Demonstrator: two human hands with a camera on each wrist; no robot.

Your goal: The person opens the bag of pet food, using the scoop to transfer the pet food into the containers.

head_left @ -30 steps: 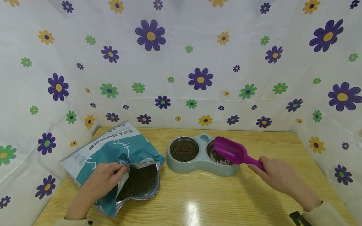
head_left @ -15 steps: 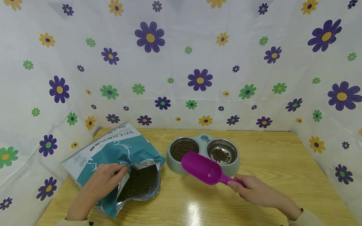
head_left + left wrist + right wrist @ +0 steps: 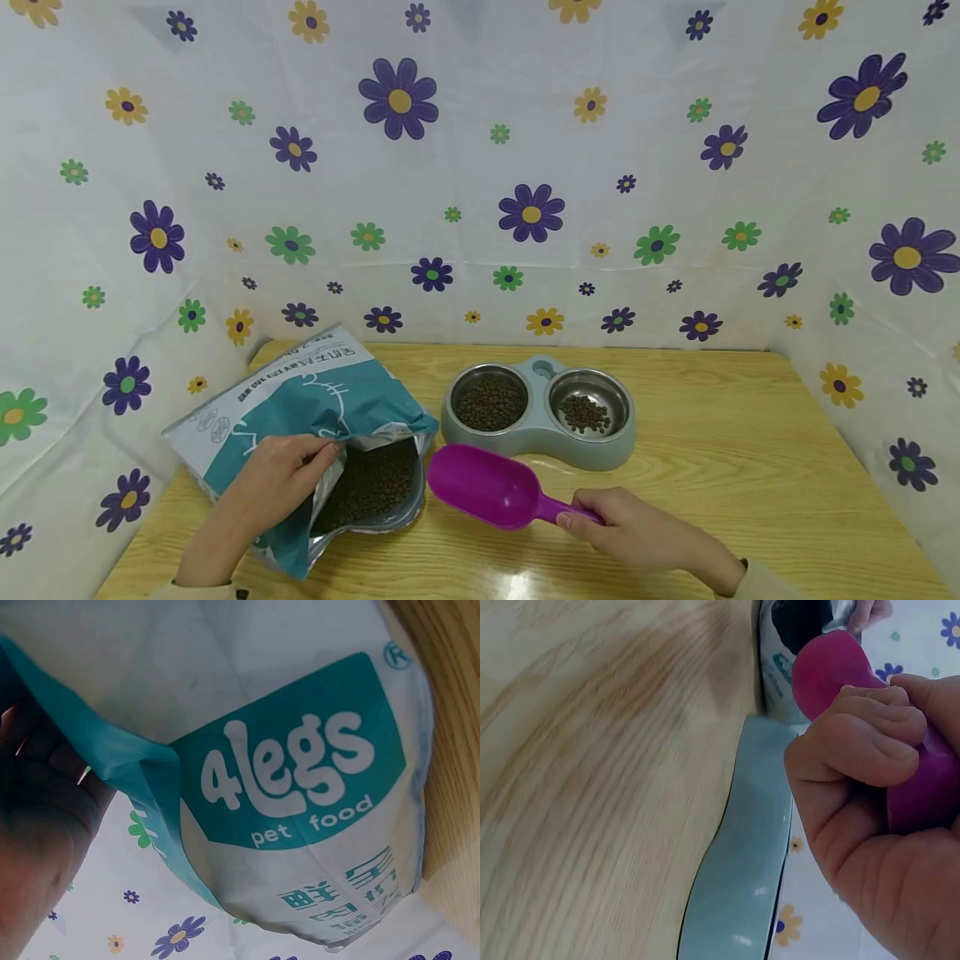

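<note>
A teal and white pet food bag [image 3: 315, 387] lies on its side at the left, its mouth facing me. Dark brown kibble [image 3: 378, 487] shows inside the opening. My left hand [image 3: 266, 492] pinches the upper edge of the mouth and holds it raised. My right hand [image 3: 637, 529] grips the handle of a purple scoop [image 3: 487, 487], whose hollow looks empty. The scoop's tip is just right of the bag's mouth. Behind it stands a light blue double feeder [image 3: 536, 433]. Its left steel bowl has much kibble [image 3: 491, 406]; the right one has a small heap [image 3: 585, 414].
Everything stands on a wooden table [image 3: 727, 425]. A white curtain [image 3: 465, 167] with printed flowers closes off the back and both sides. The double feeder sits just beyond the scoop.
My right hand has carried the scoop from over the right bowl leftward and toward me, beside the bag's mouth. The right bowl's kibble is uncovered. My left hand stays put.
</note>
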